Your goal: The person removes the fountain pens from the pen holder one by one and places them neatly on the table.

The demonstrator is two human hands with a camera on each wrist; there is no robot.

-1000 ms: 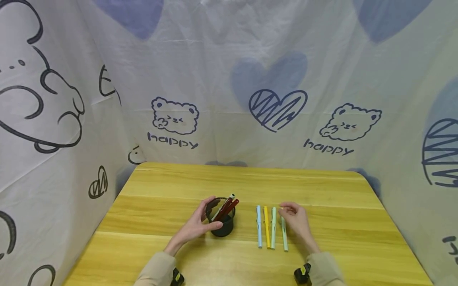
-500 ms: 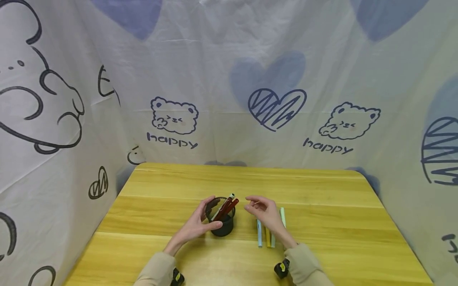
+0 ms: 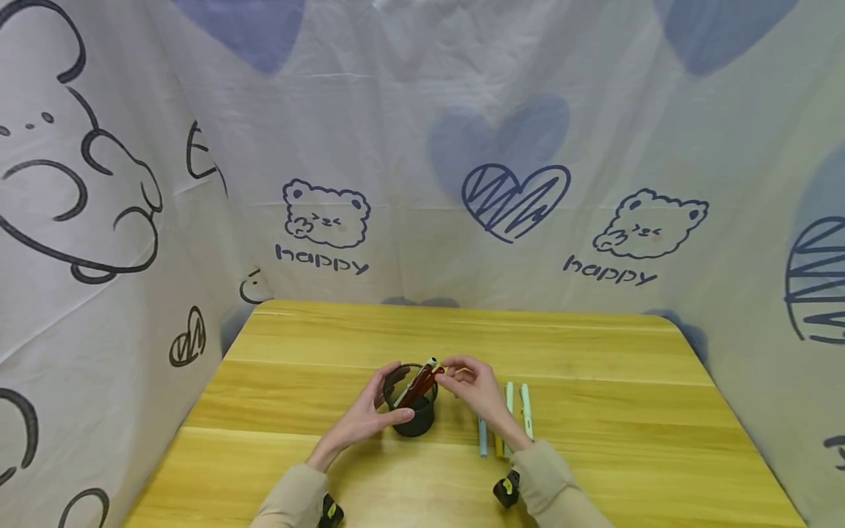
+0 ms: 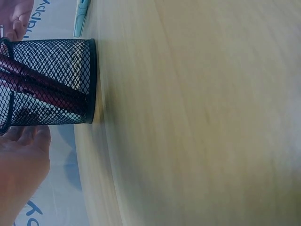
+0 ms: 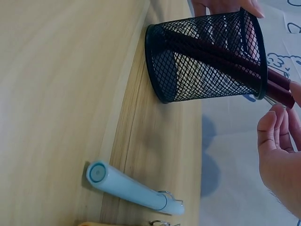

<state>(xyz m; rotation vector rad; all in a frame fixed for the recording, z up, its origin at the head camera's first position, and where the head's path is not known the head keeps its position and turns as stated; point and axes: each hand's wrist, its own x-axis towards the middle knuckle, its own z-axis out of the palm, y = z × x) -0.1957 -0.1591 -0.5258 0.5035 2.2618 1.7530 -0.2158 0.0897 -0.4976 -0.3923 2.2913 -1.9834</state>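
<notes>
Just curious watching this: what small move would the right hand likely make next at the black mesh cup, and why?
Probably pinch one red pen and lift it out. The right hand has its fingertips at the pens' tops, while the left hand holds the mesh cup steady.

Bright, even light, soft shadows; left wrist view blurred, head view edge-warped.

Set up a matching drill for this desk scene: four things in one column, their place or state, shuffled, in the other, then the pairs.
Things:
1. mesh pen cup
2. dark red pens
3. light blue pen
4. right hand

Place or state:
A. lying flat on the table
B. fingertips at the dark red pens' tops
C. steadied by the left hand
D. leaning inside the cup

Pairs: 1-C, 2-D, 3-A, 4-B
</notes>
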